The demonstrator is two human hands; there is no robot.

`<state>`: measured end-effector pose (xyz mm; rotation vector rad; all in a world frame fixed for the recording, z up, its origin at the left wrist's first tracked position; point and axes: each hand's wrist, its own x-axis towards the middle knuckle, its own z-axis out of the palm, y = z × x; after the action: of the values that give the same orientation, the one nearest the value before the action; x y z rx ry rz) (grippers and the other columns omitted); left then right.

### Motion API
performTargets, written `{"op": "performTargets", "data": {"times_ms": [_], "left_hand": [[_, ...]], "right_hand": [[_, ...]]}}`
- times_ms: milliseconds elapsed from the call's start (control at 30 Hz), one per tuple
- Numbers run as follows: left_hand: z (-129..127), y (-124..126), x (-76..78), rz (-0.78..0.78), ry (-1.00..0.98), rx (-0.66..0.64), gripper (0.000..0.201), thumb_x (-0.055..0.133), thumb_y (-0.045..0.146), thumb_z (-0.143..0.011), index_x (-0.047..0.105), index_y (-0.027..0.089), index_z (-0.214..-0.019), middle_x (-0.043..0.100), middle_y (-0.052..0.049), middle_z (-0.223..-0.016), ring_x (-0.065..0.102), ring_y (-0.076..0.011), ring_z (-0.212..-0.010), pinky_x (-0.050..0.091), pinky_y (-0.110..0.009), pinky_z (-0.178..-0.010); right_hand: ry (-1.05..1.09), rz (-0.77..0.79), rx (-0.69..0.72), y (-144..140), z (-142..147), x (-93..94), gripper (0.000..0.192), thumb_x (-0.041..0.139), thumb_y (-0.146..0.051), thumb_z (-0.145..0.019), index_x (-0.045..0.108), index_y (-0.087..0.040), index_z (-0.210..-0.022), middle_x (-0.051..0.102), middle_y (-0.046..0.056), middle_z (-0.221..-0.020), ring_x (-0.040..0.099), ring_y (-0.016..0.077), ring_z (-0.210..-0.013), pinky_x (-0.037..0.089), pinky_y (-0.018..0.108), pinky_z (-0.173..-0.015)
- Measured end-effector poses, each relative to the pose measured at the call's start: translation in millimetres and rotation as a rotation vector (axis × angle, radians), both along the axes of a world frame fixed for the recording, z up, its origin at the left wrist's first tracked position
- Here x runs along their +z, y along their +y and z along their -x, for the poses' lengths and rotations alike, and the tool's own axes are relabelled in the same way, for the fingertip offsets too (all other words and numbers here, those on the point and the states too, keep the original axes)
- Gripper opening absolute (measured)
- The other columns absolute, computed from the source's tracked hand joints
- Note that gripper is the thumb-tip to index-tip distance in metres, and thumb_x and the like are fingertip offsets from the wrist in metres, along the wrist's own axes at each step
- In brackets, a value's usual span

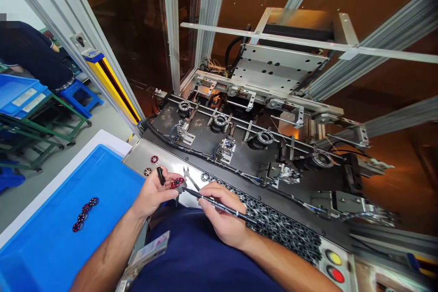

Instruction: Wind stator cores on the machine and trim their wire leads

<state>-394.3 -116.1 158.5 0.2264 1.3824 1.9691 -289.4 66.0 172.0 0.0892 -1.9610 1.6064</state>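
Observation:
My left hand (153,196) is closed on a round motor stator (178,183) with red and black windings, held tilted above the metal ledge. A black pen cap (160,176) also sticks up between the fingers of that hand. In my right hand (224,219) is a black marker pen (222,206) with pale lettering, its tip at the edge of the stator. Behind the hands, a pair of side cutters (186,173) lies on the ledge, jaws pointing away. Two more stators (154,159) rest to the left of them.
Several dark ring-shaped parts (273,219) fill the ledge on the right, ending by yellow and red buttons (337,275). A blue tray (112,182) at left holds several stators (82,217). Machine fixtures (226,146) stand ahead. A person (30,54) works at far left.

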Motion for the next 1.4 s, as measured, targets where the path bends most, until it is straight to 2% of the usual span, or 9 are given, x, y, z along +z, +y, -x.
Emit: {"op": "performTargets", "data": {"times_ms": [300,500,600,667,833,933,1033,1233,1400], "left_hand": [[6.4,-6.3,-11.8,0.153,0.161,0.004,0.051,0.086,0.031,-0.068,0.041,0.024,-0.091,0.074,-0.008,-0.108,0.071,-0.0242,-0.099,0.050,-0.039,-0.089],[54.8,0.8,-68.4,0.545,0.498,0.143,0.035,0.082,0.030,-0.071,0.051,0.021,-0.084,0.070,-0.007,-0.106,0.060,-0.0266,-0.112,0.039,-0.050,-0.106],[75.2,8.1,-96.3,0.713,0.630,0.166,0.022,0.071,0.035,-0.084,0.064,0.016,-0.093,0.067,-0.008,-0.113,0.056,-0.0275,-0.119,0.039,-0.053,-0.106],[79.6,8.2,-105.1,0.784,0.700,0.169,0.024,0.066,0.036,-0.089,0.066,0.015,-0.100,0.065,-0.008,-0.119,0.054,-0.0276,-0.123,0.038,-0.055,-0.107],[65.4,-29.5,-100.3,0.888,0.811,0.271,0.021,0.074,0.026,-0.075,0.057,0.022,-0.088,0.065,-0.010,-0.119,0.041,-0.0346,-0.139,0.028,-0.056,-0.115],[51.8,-65.1,-100.6,0.934,0.815,0.361,0.025,0.070,0.021,-0.073,0.049,0.025,-0.085,0.062,-0.013,-0.126,0.047,-0.0344,-0.135,0.036,-0.053,-0.111],[40.6,-84.7,-113.7,0.960,0.778,0.387,0.028,0.073,0.020,-0.070,0.051,0.023,-0.086,0.064,-0.013,-0.124,0.054,-0.0331,-0.127,0.040,-0.053,-0.107],[36.7,-75.1,-141.0,0.924,0.651,0.485,0.025,0.067,0.036,-0.088,0.065,0.015,-0.102,0.066,-0.008,-0.117,0.056,-0.0276,-0.122,0.040,-0.054,-0.107],[33.1,-69.8,-121.7,0.718,0.506,0.579,0.029,0.074,0.038,-0.082,0.057,0.018,-0.093,0.067,-0.007,-0.111,0.059,-0.0267,-0.117,0.041,-0.052,-0.105]], "right_hand": [[-0.113,0.009,-0.098,1.5,-1.5,-8.6,0.007,0.064,-0.014,-0.087,0.069,-0.019,-0.089,0.069,0.002,-0.074,0.066,0.0154,-0.066,0.053,0.029,-0.063],[-0.118,-0.026,-0.105,5.7,-8.0,-18.2,0.006,0.063,-0.015,-0.089,0.068,-0.020,-0.089,0.068,0.001,-0.072,0.065,0.0154,-0.065,0.053,0.029,-0.062],[-0.089,-0.056,-0.096,6.3,-11.0,-18.7,0.008,0.063,-0.013,-0.088,0.067,-0.020,-0.091,0.069,0.001,-0.075,0.066,0.0157,-0.068,0.054,0.030,-0.065],[-0.066,-0.070,-0.087,6.5,-12.5,-18.3,0.011,0.063,-0.012,-0.087,0.067,-0.021,-0.093,0.069,0.001,-0.077,0.066,0.0155,-0.069,0.054,0.029,-0.066],[-0.068,-0.072,-0.090,7.1,-15.2,-19.1,0.014,0.062,-0.009,-0.087,0.066,-0.021,-0.094,0.068,0.001,-0.078,0.065,0.0147,-0.070,0.053,0.028,-0.066],[-0.085,-0.065,-0.091,6.1,-15.3,-20.6,0.014,0.062,-0.009,-0.087,0.066,-0.021,-0.094,0.067,0.000,-0.078,0.065,0.0143,-0.069,0.052,0.028,-0.065],[-0.098,-0.060,-0.068,3.4,-13.8,-20.5,0.014,0.062,-0.010,-0.087,0.066,-0.022,-0.094,0.067,0.000,-0.078,0.064,0.0142,-0.068,0.052,0.027,-0.064],[-0.103,-0.091,-0.013,-1.0,-12.5,-19.3,0.014,0.063,-0.010,-0.087,0.066,-0.022,-0.093,0.067,0.000,-0.078,0.065,0.0146,-0.069,0.051,0.027,-0.063],[-0.112,-0.062,-0.003,-1.5,-13.1,-20.8,0.015,0.063,-0.009,-0.087,0.066,-0.022,-0.094,0.067,0.000,-0.078,0.064,0.0135,-0.067,0.050,0.026,-0.064]]}}
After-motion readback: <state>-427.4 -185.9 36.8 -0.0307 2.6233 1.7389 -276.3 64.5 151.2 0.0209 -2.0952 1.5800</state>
